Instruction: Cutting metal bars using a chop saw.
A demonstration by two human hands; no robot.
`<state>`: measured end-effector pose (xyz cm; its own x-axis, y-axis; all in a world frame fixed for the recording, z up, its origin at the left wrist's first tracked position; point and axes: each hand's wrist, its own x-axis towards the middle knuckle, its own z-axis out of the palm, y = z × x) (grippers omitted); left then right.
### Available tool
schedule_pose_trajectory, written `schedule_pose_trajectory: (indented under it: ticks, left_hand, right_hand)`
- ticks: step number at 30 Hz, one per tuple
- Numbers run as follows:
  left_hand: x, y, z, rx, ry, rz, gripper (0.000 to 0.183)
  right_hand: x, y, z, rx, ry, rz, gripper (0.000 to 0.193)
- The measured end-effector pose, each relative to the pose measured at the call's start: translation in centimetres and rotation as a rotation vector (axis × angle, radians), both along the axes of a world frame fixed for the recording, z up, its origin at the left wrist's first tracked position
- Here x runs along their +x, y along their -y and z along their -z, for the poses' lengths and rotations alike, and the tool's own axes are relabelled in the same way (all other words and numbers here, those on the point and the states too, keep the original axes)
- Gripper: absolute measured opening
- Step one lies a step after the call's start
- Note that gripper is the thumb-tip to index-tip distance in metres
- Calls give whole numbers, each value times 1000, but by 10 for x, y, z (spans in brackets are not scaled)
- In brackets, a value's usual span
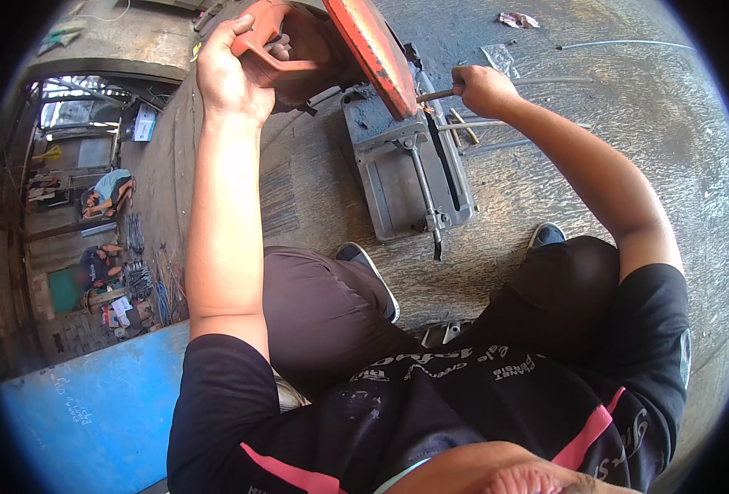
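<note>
A cut-off saw with an orange-red blade guard (372,53) stands on the floor in front of me. My left hand (234,70) is closed round the saw's orange handle (286,64), its fingertips showing through the handle's opening. In my right hand (485,89) is a thin metal rod (436,96). One end of it reaches under the guard's lower edge; the other runs out to the right. Where the rod meets the blade is hidden by the guard. The grey saw base (381,185) carries a clamp screw (420,177) on its near side.
More thin rods (512,125) lie right of the base, beside short cut pieces (464,128). A bundle of rods (275,198) lies left of it. My shoes (372,276) flank the saw. A blue panel (93,403) stands lower left; two people (111,193) sit beyond.
</note>
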<state>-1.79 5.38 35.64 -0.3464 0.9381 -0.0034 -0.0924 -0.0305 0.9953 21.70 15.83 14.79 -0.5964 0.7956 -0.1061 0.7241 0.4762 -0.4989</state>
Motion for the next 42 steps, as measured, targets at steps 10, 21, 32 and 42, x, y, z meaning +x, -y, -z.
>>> schedule_pose_trajectory:
  ticks: [10,21,32,42]
  left_hand:
    - [0,-5,2,33,-24,-64,39]
    - [6,-1,1,29,31,-129,32]
    - [17,35,-17,395,-497,-273,44]
    - [48,146,-73,444,-271,452,24]
  right_hand:
    - [2,-4,3,-30,-24,5,18]
    - [87,10,-55,-885,-655,-339,19]
    - [15,114,-214,-1049,-1254,-303,28]
    - [-28,192,-241,-1106,-1324,-396,34]
